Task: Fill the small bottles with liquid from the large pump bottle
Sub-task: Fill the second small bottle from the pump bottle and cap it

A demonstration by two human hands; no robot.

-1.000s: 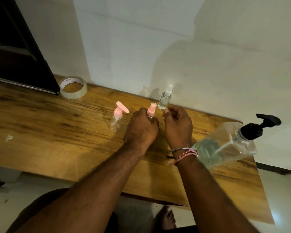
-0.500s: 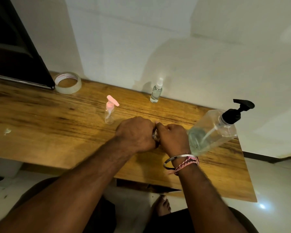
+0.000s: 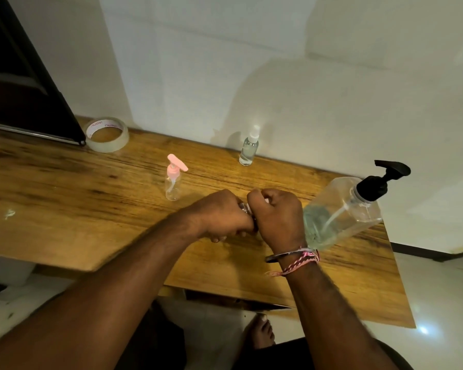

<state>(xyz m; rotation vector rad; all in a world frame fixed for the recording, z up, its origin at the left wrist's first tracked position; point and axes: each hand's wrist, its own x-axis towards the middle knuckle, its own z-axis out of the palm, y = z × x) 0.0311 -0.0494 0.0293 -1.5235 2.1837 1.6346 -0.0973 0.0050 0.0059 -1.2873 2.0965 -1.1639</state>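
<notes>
Both the left hand (image 3: 225, 214) and right hand (image 3: 275, 214) curl their fingers tight round a small bottle (image 3: 245, 207), seemingly uncapping it; the pink-pump bottle (image 3: 173, 180) looks empty, the white-capped bottle (image 3: 247, 149) filled.

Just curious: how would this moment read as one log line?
left hand: grips small bottle | right hand: grips its top | pump bottle: untouched

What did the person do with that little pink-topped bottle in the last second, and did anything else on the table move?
Both hands brought the small bottle from beside the spray bottle toward the person. The left hand grips its body and the right hand is curled over its top, hiding the pink cap. The pink pump bottle, spray bottle, tape roll and large pump bottle stayed put.
</notes>
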